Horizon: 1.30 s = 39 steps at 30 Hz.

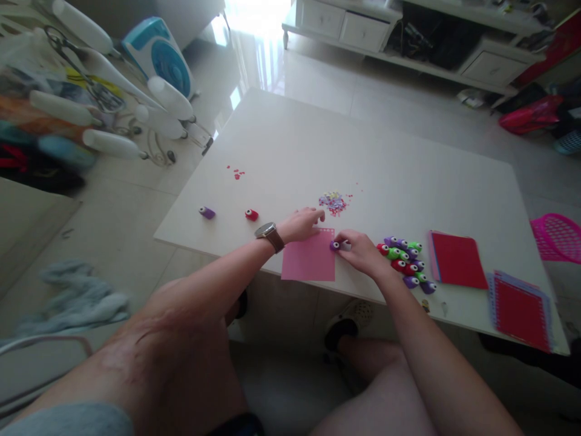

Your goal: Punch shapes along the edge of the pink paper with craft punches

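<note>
A sheet of pink paper point(309, 261) lies at the table's near edge, with a row of small punched holes along its far edge. My left hand point(302, 224), a watch on its wrist, rests over the sheet's far left part with fingers stretched out. In my right hand point(358, 249) is a small purple craft punch point(334, 246) with an eye-like button, held at the sheet's right edge. Just beyond the paper sits a pile of coloured confetti point(333, 203). My fingers partly hide the punch, so I cannot tell how far the paper sits in it.
On the white table point(385, 163), several coloured punches point(403, 259) cluster right of my right hand. Red paper stacks point(458, 260) lie farther right. A red punch point(251, 214), a purple punch point(207, 212) and red confetti point(236, 174) are at left. A white lamp point(118, 72) stands beyond the left side.
</note>
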Each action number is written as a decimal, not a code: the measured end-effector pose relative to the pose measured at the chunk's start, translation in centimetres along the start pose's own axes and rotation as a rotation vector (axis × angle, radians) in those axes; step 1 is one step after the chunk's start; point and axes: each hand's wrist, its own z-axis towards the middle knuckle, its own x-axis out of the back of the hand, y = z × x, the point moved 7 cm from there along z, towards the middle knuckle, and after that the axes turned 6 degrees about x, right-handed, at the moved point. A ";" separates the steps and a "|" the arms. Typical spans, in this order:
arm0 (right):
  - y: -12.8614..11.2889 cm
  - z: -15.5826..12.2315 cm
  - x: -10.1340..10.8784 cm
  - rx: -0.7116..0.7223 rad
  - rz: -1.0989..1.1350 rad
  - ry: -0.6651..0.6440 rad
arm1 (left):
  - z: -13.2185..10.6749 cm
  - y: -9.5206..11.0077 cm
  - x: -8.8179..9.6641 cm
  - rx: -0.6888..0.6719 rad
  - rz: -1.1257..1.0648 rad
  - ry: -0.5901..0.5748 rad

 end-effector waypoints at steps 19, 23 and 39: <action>2.1 -0.4 -0.3 -0.291 0.259 -0.041 | -0.5 1.3 -2.6 -0.078 0.052 -0.137; 2.1 -0.3 -0.3 -0.290 0.267 -0.042 | -0.5 1.3 -2.7 -0.092 0.032 -0.141; 3.4 0.7 -0.9 -0.460 0.274 -0.006 | -0.4 1.1 -2.8 -0.081 0.039 -0.137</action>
